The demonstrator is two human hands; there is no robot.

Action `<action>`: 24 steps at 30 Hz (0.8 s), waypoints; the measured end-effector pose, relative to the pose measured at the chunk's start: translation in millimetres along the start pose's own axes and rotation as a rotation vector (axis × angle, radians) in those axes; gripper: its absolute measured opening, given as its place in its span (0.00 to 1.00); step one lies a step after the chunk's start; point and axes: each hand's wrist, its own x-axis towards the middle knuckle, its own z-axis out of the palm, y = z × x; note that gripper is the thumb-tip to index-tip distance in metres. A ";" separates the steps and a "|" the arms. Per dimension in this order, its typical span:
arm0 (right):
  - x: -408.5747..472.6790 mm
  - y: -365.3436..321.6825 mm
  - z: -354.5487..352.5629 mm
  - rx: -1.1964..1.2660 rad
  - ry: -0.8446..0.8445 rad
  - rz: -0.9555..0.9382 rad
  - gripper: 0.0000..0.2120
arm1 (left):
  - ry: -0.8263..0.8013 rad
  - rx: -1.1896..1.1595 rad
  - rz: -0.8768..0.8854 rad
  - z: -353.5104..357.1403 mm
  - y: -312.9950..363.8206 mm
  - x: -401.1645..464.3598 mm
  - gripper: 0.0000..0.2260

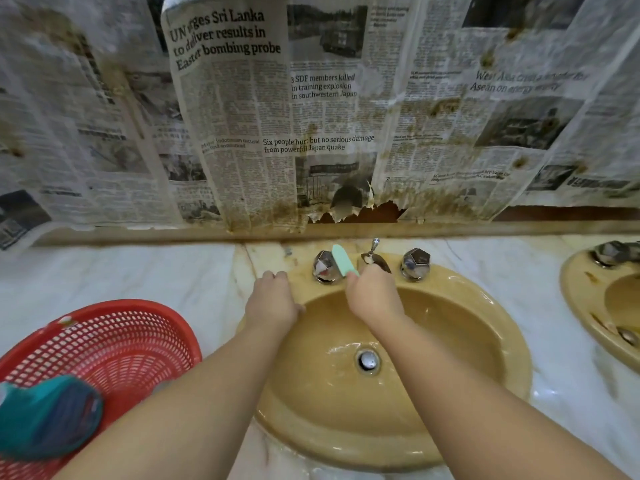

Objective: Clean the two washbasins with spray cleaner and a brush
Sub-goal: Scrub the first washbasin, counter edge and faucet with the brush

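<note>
Both hands are working at the back rim of the mustard-yellow washbasin [391, 358].

From the head camera, the right hand [375, 299] is closing around the handle of a mint-green brush [341, 260], whose free end is sticking up and leaning left in front of the left chrome tap knob [325, 267], just beside the spout [375, 259]. The left hand [273, 299] is resting knuckles-up on the basin's left rim, fingers curled and holding nothing. The right chrome tap knob [415, 264] is sitting untouched, and the chrome drain [368, 360] is showing in the wet bowl. A second yellow washbasin [588, 299] is peeking in at the right edge. A red mesh basket [114, 337] holding a teal object [48, 415], too blurred to name, is standing on the marble counter [138, 278]; stained newspaper [277, 116] is covering the wall.
</note>
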 end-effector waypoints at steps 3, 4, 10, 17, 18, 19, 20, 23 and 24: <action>-9.0 -8.9 8.6 -0.038 -0.020 -0.043 0.16 | -0.009 -0.001 0.029 -5.4 9.5 2.4 0.30; -4.1 -14.4 8.0 -0.054 -0.018 -0.046 0.16 | 0.011 -0.022 0.072 -7.3 13.9 3.9 0.29; 22.2 -0.1 7.2 0.118 0.005 0.139 0.14 | 0.117 -0.044 0.467 -23.8 36.8 13.7 0.19; 0.8 4.6 47.7 0.627 0.033 0.392 0.15 | 0.041 0.156 0.554 -21.1 40.7 21.1 0.26; 8.8 1.2 43.7 0.605 0.026 0.373 0.15 | 0.043 0.163 0.562 -22.3 41.2 20.3 0.27; 16.6 -2.3 37.3 0.558 0.017 0.354 0.16 | 0.046 0.170 0.566 -22.9 41.6 20.1 0.27; 21.0 -4.9 30.7 0.474 -0.001 0.330 0.16 | 0.049 0.176 0.566 -23.7 42.2 19.4 0.28; 15.3 -1.4 27.3 0.252 -0.026 0.232 0.15 | 0.050 0.178 0.546 -23.2 42.5 17.6 0.29; 8.9 2.5 32.8 0.172 -0.035 0.229 0.14 | 0.050 0.172 0.538 -22.5 43.1 16.6 0.29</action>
